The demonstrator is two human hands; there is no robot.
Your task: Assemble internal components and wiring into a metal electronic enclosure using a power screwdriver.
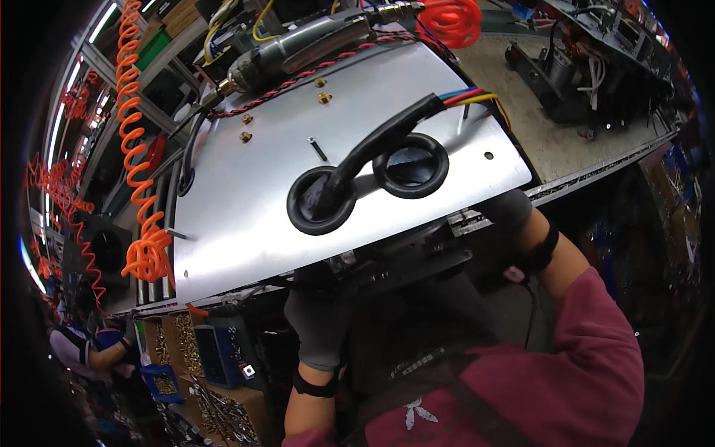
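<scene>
A silver metal plate (pixel 246 216) lies before me, tilted, its near edge over the bench's front. Two black rubber grommets, the left one (pixel 298 217) and the right one (pixel 439 182), line holes in it. A black sleeved cable (pixel 372 145) comes up through the left grommet and ends in coloured wires. Under the near edge sits a dark bracket-like part (pixel 417 272). My left hand (pixel 319 328), in a grey glove, reaches up to that edge beside the part. My gloved right hand (pixel 510 212) is at the plate's near right corner. The fingers of both hands are hidden.
A pneumatic screwdriver (pixel 305 48) lies along the plate's far side, by brass fittings (pixel 324 97) and a loose screw (pixel 318 149). An orange coiled hose (pixel 132 141) hangs at left. Bins of small hardware (pixel 182 339) stand lower left. Another assembly (pixel 566 71) sits right; a person (pixel 86 350) works far left.
</scene>
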